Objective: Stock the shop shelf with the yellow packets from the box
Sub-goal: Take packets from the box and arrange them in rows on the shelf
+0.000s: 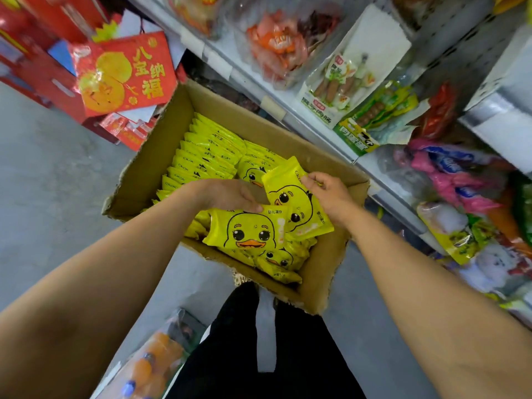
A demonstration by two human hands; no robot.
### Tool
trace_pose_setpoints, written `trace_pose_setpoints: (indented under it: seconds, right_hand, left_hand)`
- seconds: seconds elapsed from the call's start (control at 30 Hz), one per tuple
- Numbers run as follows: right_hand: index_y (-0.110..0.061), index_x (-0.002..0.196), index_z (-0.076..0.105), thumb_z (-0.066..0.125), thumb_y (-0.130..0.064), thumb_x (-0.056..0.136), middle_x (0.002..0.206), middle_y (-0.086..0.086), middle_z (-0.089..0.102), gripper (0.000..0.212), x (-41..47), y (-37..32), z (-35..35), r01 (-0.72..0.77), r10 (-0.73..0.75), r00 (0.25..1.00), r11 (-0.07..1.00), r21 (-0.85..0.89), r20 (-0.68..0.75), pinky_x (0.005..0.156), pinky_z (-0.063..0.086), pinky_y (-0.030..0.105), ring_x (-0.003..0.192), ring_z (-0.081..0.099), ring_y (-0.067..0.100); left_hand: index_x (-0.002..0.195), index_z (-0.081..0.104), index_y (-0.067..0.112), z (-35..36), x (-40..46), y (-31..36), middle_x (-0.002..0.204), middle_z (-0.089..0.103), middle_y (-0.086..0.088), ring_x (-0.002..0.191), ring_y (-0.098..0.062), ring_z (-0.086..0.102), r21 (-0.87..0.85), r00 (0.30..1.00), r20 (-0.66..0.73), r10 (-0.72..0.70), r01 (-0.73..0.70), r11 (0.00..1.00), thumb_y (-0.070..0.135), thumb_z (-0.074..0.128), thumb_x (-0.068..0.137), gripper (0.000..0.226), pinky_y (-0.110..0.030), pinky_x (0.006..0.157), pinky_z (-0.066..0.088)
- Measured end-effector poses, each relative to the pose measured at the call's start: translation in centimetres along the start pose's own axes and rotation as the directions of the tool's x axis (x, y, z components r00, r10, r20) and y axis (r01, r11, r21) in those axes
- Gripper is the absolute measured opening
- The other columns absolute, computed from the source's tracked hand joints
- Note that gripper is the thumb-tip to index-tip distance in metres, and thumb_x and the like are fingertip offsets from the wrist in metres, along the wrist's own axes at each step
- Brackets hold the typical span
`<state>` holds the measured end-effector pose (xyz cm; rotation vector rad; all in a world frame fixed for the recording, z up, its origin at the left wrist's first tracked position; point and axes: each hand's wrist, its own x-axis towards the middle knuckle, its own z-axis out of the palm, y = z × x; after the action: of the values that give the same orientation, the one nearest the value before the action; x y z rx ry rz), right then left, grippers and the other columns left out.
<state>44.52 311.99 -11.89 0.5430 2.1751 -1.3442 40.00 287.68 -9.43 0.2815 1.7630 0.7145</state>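
An open cardboard box point(161, 145) stands on the floor and holds several yellow packets point(201, 156) printed with a duck face, most standing in rows. My left hand point(230, 197) grips one yellow packet point(247, 230) over the near end of the box. My right hand point(328, 194) pinches the top edge of a second yellow packet point(290, 194), tilted and overlapping the first. The shop shelf point(288, 110) runs along the right, beyond the box.
The shelf tiers carry bagged snacks, sausage packs point(334, 90) and pink and green bags point(449, 174). Red gift boxes point(123, 73) are stacked at the upper left. A pack of orange bottles point(152, 361) lies on the grey floor by my legs.
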Motion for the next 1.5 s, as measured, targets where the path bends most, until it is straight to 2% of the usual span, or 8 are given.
trace_pose_setpoints:
  seconds: [0.1, 0.3, 0.57, 0.63, 0.8, 0.93, 1.3, 1.5]
  right_hand:
    - [-0.022, 0.1, 0.066, 0.055, -0.039, 0.099, 0.107, -0.002, 0.068, 0.02, -1.9, 0.0, -1.0, -0.051, 0.053, 0.998, 0.996, 0.068, -0.031, 0.085, 0.047, 0.024, 0.101, 0.06, 0.012]
    - [-0.019, 0.108, 0.073, 0.056, -0.069, 0.083, 0.109, 0.004, 0.074, 0.058, -5.1, 1.2, -4.0, -0.224, 0.224, 0.974, 0.966, 0.129, 0.012, 0.098, 0.052, 0.05, 0.104, 0.068, 0.026]
    - [-0.017, 0.107, 0.065, 0.075, -0.08, 0.056, 0.101, 0.01, 0.074, 0.081, -12.2, 2.6, -11.6, -0.295, 0.298, 0.954, 0.907, 0.299, 0.038, 0.081, 0.057, 0.057, 0.089, 0.072, 0.032]
    - [-0.015, 0.12, 0.064, 0.081, -0.08, 0.038, 0.105, 0.014, 0.074, 0.105, -14.1, 4.5, -13.9, -0.308, 0.286, 0.951, 0.875, 0.373, 0.116, 0.077, 0.056, 0.06, 0.09, 0.073, 0.038]
    - [-0.006, 0.107, 0.068, 0.065, -0.032, 0.085, 0.091, 0.015, 0.076, 0.033, -24.1, 5.1, -19.6, -0.245, 0.119, 0.955, 0.832, 0.497, 0.271, 0.057, 0.06, 0.04, 0.074, 0.075, 0.026]
    - [-0.001, 0.099, 0.073, 0.079, -0.012, 0.06, 0.096, 0.019, 0.075, 0.041, -31.0, 6.9, -25.9, -0.049, -0.133, 0.953, 0.818, 0.573, 0.271, 0.065, 0.061, 0.039, 0.081, 0.075, 0.028]
    - [-0.005, 0.115, 0.066, 0.069, -0.012, 0.076, 0.108, 0.017, 0.073, 0.039, -46.2, 10.8, -43.7, 0.334, -0.3, 0.942, 0.797, 0.504, -0.151, 0.082, 0.06, 0.045, 0.092, 0.073, 0.029]
    - [-0.005, 0.116, 0.068, 0.078, -0.023, 0.068, 0.11, 0.02, 0.072, 0.053, -50.7, 12.3, -51.6, 0.438, -0.266, 0.872, 0.798, 0.413, -0.411, 0.081, 0.06, 0.045, 0.092, 0.072, 0.032]
  left_hand:
    - [0.101, 0.07, 0.023, 0.3, -1.3, 2.2, 0.142, 0.052, 0.001, 0.133, -0.017, 0.04, -0.002, 0.999, 0.045, 0.009, -0.009, 1.0, 0.037, 0.059, 0.094, 0.018, -0.026, 0.101, 0.025]
    - [0.146, 0.036, 0.041, 1.0, -2.7, 4.6, 0.161, 0.018, 0.015, 0.149, -0.016, 0.012, 0.158, 0.987, 0.158, -0.043, 0.017, 0.987, 0.079, 0.078, 0.041, 0.119, -0.053, 0.119, 0.012]
    - [0.149, 0.037, 0.028, 5.7, -7.0, 11.7, 0.16, 0.023, 0.01, 0.148, -0.018, 0.018, 0.473, 0.979, 0.151, -0.136, 0.05, 0.88, 0.086, 0.071, 0.035, 0.132, -0.049, 0.12, 0.017]
    - [0.149, 0.035, 0.028, 8.1, -8.0, 14.1, 0.159, 0.026, 0.008, 0.147, -0.02, 0.022, 0.497, 0.985, 0.086, -0.149, 0.088, 0.864, 0.084, 0.072, 0.039, 0.129, -0.049, 0.119, 0.019]
    - [0.147, 0.039, 0.022, 15.2, -9.9, 21.7, 0.151, 0.037, 0.006, 0.14, -0.021, 0.033, 0.523, 0.991, -0.013, -0.133, 0.12, 0.844, 0.059, 0.076, 0.07, 0.093, -0.044, 0.116, 0.028]
    - [0.132, 0.054, 0.017, 20.2, -10.7, 28.6, 0.128, 0.058, 0.006, 0.122, -0.02, 0.054, 0.532, 0.998, -0.064, -0.011, 0.044, 0.845, 0.045, 0.076, 0.076, 0.066, -0.039, 0.107, 0.041]
    - [0.09, 0.066, 0.02, 27.5, -10.2, 48.9, 0.086, 0.071, 0.004, 0.083, -0.018, 0.068, 0.605, 0.896, -0.149, 0.419, -0.253, 0.755, 0.03, 0.084, 0.073, 0.027, -0.031, 0.073, 0.053]
    - [0.114, 0.064, 0.015, 28.2, -9.8, 61.1, 0.115, 0.062, 0.006, 0.112, -0.016, 0.056, 0.76, 0.806, -0.08, 0.586, -0.331, 0.559, 0.041, 0.081, 0.074, 0.051, -0.037, 0.1, 0.044]
